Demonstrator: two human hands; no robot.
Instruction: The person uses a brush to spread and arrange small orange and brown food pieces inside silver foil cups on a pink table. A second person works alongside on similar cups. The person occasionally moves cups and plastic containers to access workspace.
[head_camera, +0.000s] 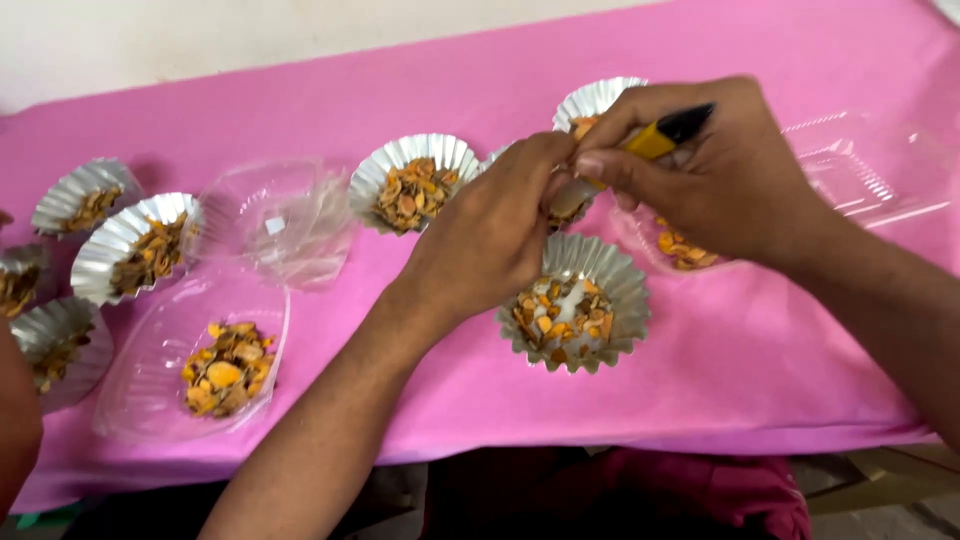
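My right hand (715, 165) grips a yellow and black tube-like tool (655, 138), its pale tip pointing down and left. My left hand (495, 235) is closed with its fingertips at that tip. Both hands hover just above a silver foil cup (612, 275) filled with orange and yellow dried pieces; a whitish blob lies on the pieces in it. Behind my hands stand two more filled foil cups, one (412, 185) to the left and one (598, 100) partly hidden by my right hand.
A pink cloth (480, 390) covers the table. Clear plastic clamshell containers lie open: one (215, 365) holds dried pieces at front left, another (860, 165) sits at right. Several filled foil cups (135, 245) line the left edge. A person's arm (15, 410) enters at far left.
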